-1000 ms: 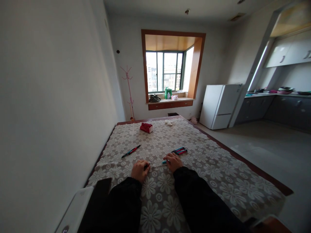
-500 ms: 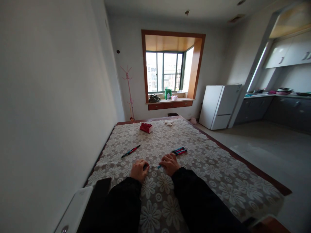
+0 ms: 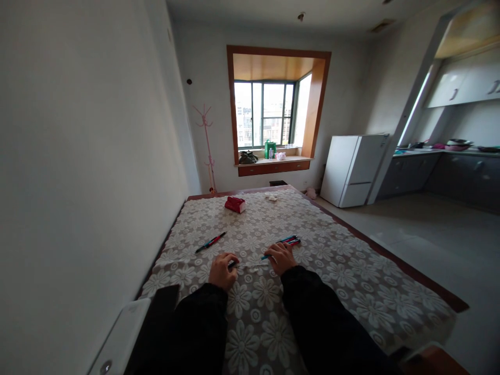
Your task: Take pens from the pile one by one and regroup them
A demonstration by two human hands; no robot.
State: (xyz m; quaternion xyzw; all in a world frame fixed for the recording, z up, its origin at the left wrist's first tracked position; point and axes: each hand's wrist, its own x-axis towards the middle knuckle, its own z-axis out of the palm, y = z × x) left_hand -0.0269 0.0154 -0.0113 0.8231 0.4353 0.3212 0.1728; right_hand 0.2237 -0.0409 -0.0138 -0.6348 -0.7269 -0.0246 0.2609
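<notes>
Leftmost, a plain white wall [image 3: 78, 156] runs beside the table [image 3: 390, 302], which carries a lace cloth patterned with daisies. Near the table's left side lies a loose pair of pens [image 3: 211, 242], one dark and one red, well apart from the hands. Just right of them and closer to the person, the left hand [image 3: 221, 271] rests on the cloth in a black sleeve, its grip clenched around the dark end piece of a pen. From that hand a thin clear pen refill [image 3: 252, 265] stretches across the cloth to the right hand [image 3: 282, 258]. The right hand's grip is curled over a teal pen barrel [image 3: 266, 256], whose tip pokes out towards the left hand. Touching the far side of the right hand's knuckles sits a small bundle of pens [image 3: 289, 240] in blue, black and red. Farther up the table lies a red pouch [image 3: 235, 204], with a small white thing near it that is too small to tell. Beyond, a bay window [image 3: 269, 114] lights the room, and a white fridge [image 3: 355, 169] stands right of it.
</notes>
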